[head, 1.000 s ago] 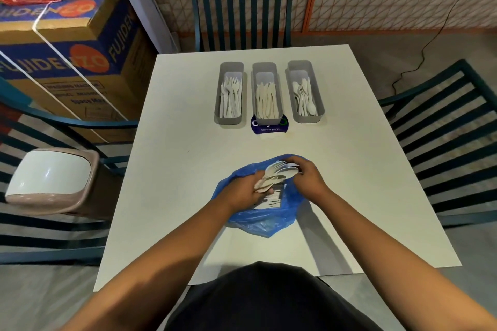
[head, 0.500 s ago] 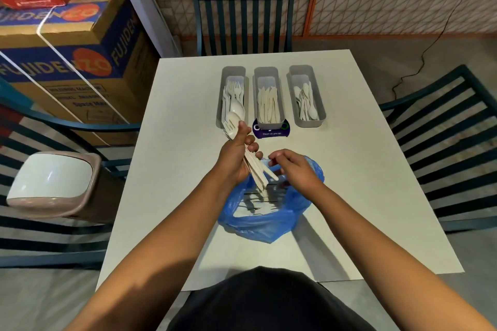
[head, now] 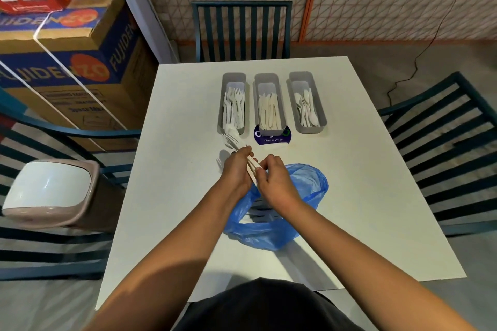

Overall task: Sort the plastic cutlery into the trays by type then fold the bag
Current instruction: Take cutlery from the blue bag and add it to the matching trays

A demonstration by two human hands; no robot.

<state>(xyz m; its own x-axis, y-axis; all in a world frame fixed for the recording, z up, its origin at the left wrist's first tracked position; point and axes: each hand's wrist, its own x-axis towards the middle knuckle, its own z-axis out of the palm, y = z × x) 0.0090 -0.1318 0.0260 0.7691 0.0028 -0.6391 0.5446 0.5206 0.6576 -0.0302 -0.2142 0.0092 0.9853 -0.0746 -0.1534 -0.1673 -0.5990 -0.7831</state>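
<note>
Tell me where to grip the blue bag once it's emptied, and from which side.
Take the blue bag by its raised far-right rim, coming from above. The rim stands open and clear of the table there; the near part lies crumpled flat, and the left hand and right hand with the cutlery bundle crowd the left.

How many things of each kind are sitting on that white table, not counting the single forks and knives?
Grey trays: 3, one of forks, one of knives, one of spoons
Blue plastic bag: 1
Dark blue round sticker: 1
Total: 5
</note>
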